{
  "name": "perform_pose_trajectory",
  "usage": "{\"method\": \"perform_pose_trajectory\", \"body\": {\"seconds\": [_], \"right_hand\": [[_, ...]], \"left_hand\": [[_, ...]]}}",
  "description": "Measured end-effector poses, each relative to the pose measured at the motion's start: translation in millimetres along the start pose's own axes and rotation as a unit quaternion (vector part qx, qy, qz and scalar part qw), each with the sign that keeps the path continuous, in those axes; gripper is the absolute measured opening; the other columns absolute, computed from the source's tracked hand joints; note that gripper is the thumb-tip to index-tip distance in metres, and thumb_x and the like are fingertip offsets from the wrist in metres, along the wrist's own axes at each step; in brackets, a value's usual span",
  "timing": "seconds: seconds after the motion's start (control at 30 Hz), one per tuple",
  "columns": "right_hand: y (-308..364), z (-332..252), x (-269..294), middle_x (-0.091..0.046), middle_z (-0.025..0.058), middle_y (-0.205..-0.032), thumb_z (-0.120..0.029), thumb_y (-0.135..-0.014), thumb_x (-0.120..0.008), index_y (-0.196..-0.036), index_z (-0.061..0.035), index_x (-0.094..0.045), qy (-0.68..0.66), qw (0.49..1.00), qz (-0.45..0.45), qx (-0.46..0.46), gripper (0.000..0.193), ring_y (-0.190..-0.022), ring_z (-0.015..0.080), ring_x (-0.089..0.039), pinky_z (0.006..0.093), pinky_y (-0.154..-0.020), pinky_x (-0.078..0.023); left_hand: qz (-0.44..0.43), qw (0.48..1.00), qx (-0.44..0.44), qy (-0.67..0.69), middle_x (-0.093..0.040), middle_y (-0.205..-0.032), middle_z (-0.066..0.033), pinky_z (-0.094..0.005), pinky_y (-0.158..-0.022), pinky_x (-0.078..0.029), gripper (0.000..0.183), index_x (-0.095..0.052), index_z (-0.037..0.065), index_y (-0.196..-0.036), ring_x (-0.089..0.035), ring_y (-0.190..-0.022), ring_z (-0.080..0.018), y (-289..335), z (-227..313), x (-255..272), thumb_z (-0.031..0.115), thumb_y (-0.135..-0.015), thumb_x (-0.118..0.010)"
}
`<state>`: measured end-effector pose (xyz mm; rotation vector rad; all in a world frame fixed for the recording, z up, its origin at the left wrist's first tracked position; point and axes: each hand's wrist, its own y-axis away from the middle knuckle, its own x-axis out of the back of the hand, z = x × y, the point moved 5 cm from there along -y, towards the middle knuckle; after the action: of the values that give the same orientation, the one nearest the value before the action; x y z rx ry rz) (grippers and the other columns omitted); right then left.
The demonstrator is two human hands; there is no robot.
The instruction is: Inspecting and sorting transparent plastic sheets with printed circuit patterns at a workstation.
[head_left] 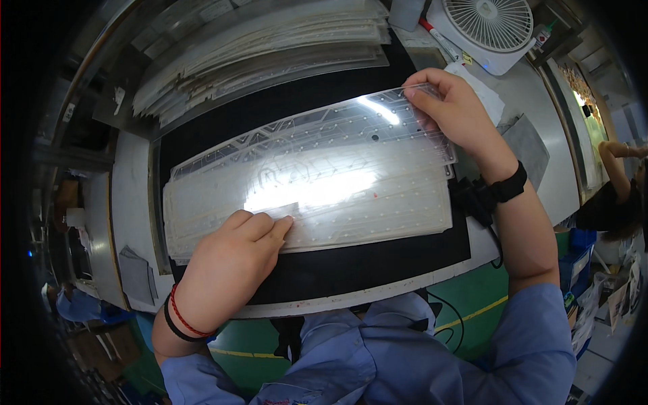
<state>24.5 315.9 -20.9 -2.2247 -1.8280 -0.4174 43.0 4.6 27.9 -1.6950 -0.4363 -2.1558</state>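
My right hand (442, 111) pinches the far right corner of a clear plastic sheet (324, 131) printed with fine circuit lines and dots. That sheet lies tilted over a stack of long translucent sheets (405, 212) on a black mat. Near the front edge of the stack, my left hand (243, 246) has its fingers curled together, the tips against the top sheet. A small greyish patch shows at those fingertips; whether it is a separate piece they hold, I cannot make out. Bright glare hides the middle of the sheets.
Beyond the black mat (324, 278) rise piles of similar sheets (270, 50). A white fan (489, 30) and a red marker (437, 37) are at the far right. Grey cloths (526, 148) lie beside the mat, and a black device with a cable (472, 200) sits by my right wrist.
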Motion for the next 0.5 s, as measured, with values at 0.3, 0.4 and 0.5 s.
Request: {"method": "perform_pose_trajectory", "body": {"seconds": [0.3,0.4,0.5], "right_hand": [[0.9,-1.1,0.0,-0.056,-0.0040,-0.069,-0.017,-0.094,-0.060,-0.102,-0.0053,-0.062,0.003,1.000,0.001,-0.004,0.014,-0.059,0.0035,-0.050,0.0184,-0.052,-0.041],[0.9,-1.0,0.6,-0.056,-0.0038,-0.069,-0.017,-0.094,-0.060,-0.102,-0.0052,-0.062,0.018,1.000,0.002,-0.002,0.014,-0.059,0.0035,-0.050,0.0184,-0.052,-0.041],[1.3,-2.6,-0.7,-0.056,-0.0035,-0.069,-0.017,-0.094,-0.060,-0.102,-0.0047,-0.062,0.001,1.000,-0.005,-0.001,0.015,-0.059,0.0036,-0.050,0.0184,-0.052,-0.041]], "left_hand": [[-0.004,1.000,0.006,0.002,-0.058,-0.084,-0.0066,-0.0339,-0.071,-0.050,0.035,-0.066,0.004,-0.108,-0.057,-0.081,-0.0250,-0.1,1.1,1.1,0.001,-0.073,-0.067],[-0.005,1.000,0.004,0.006,-0.058,-0.085,-0.0067,-0.0344,-0.071,-0.050,0.036,-0.066,0.004,-0.109,-0.057,-0.081,-0.0250,0.4,1.0,1.9,0.001,-0.073,-0.067],[-0.003,1.000,0.006,0.008,-0.058,-0.086,-0.0068,-0.0349,-0.071,-0.050,0.035,-0.066,0.004,-0.109,-0.057,-0.082,-0.0254,0.1,1.7,2.2,0.001,-0.074,-0.067]]}}
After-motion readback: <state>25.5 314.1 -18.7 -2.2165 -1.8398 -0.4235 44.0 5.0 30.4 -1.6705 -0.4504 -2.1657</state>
